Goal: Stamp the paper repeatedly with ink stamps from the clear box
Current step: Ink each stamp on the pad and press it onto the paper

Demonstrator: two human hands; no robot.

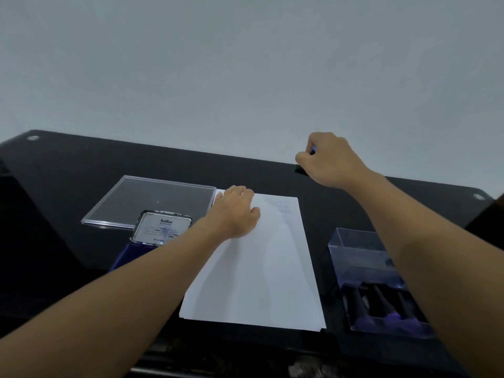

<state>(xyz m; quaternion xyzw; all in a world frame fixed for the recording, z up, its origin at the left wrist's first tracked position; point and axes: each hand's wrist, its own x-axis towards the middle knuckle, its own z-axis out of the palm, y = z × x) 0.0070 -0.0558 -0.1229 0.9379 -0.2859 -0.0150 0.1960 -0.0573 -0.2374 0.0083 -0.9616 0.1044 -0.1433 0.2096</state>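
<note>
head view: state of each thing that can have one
paper, flat, faint marks at far right
ink pad, lid open and standing up
clear box, open, stamps inside
box lid, off, flat left of the paper
stamp, gripped beyond the paper
left hand, rests on the paper
right hand, grips the stamp

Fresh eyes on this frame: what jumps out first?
The white paper stands out in the middle of the black table, with the left hand resting on its far left corner. The right hand grips a stamp past the paper's far right corner. A clear box of stamps sits to the paper's right, and an open ink pad to its left.
</note>
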